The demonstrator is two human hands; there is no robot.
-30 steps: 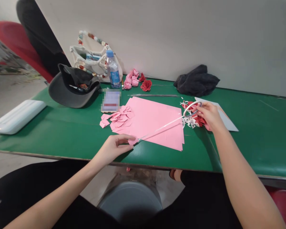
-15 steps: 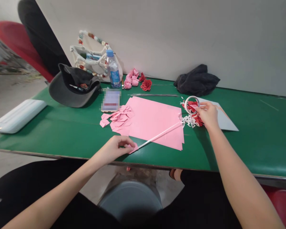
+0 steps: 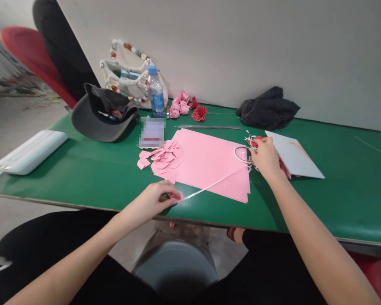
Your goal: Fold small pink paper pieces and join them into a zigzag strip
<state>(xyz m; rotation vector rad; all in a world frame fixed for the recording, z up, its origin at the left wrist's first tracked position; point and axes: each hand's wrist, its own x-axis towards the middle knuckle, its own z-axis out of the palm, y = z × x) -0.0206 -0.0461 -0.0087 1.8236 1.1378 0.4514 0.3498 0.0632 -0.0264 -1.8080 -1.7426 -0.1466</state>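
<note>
My left hand pinches a small pink paper piece near the table's front edge. From that piece a thin white strip of tape runs up to the right, across pink paper sheets. At its far end is a roll of tape, tilted, its ring gripped by the closed fingers of my right hand. Red paper pieces and white paper scraps lie partly hidden behind that hand. A pile of cut pink paper pieces overlaps the sheets' left side.
On the green table stand a cap, a phone, a water bottle and a beaded bag. Paper flowers, thin wires, dark cloth and a white card lie farther back. A grey bin stands below.
The tape roll has tipped from nearly upright to a flatter tilt and come slightly left with my right hand, relative to the table. My left hand keeps its pinch on the pink piece.
</note>
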